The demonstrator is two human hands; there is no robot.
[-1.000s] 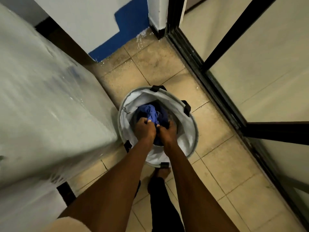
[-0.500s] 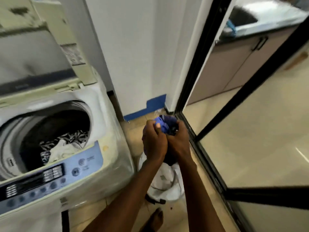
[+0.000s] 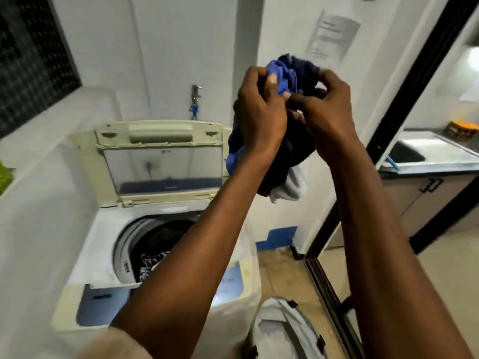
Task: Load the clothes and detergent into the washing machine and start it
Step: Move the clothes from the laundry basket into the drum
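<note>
Both hands hold a bundle of blue and dark clothes [image 3: 293, 73] up high, right of and above the washing machine. My left hand [image 3: 259, 112] grips its left side, my right hand [image 3: 324, 110] its right side. A pale piece hangs from the bottom of the bundle. The top-loading washing machine [image 3: 101, 260] stands below at the left with its lid [image 3: 160, 161] raised. Its drum [image 3: 155, 242] holds striped clothes, partly hidden by my left forearm. The white laundry basket [image 3: 282, 330] sits on the floor at the bottom, between my arms.
A white ledge [image 3: 39, 151] runs along the left of the machine. A tap [image 3: 195, 97] is on the wall behind it. A black door frame [image 3: 404, 104] stands to the right, with a counter and sink [image 3: 425, 156] beyond it.
Both hands have lifted the blue and dark bundle out of the basket and raised it well above the floor, to the height of the machine's raised lid. The view has tilted up.
</note>
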